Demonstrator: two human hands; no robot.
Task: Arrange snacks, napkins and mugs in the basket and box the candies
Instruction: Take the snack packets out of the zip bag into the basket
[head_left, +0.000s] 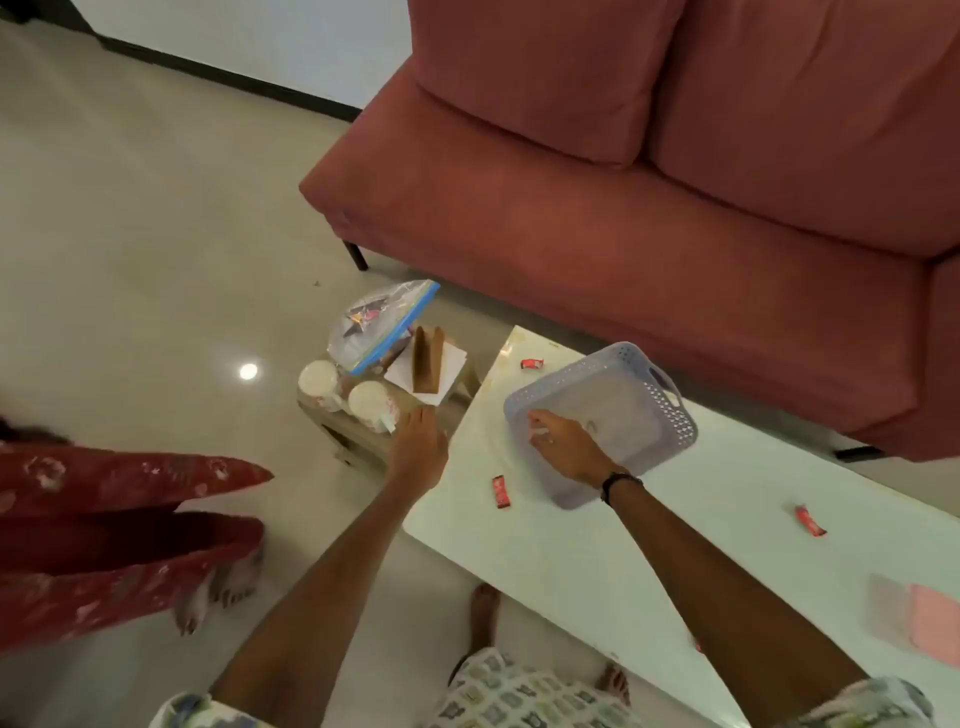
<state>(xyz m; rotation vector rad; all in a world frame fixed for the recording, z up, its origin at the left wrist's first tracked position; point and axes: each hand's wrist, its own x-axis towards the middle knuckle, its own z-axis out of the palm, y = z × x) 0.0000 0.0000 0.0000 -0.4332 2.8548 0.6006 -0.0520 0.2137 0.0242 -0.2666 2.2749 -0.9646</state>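
Note:
A grey-lilac perforated basket (672, 415) sits slightly tilted on the white table (623, 561). My right hand (563, 447) grips its near-left rim. My left hand (418, 447) reaches left with straight fingers and touches the nearer of two white mugs (370, 401); the other mug (318, 382) stands beside it. Both are on a small wooden stool (353, 434). Behind them lie a zip bag of snacks (382, 322) and a wooden holder with white napkins (428, 364). Red candies lie on the table at the far end (532, 364), near the basket (501, 491) and to the right (810, 519).
A red sofa (649, 208) runs along the table's far side. A pink box (930, 618) lies at the table's right end. Another person in red patterned clothing (114, 525) stands on the floor at the left, close to the stool.

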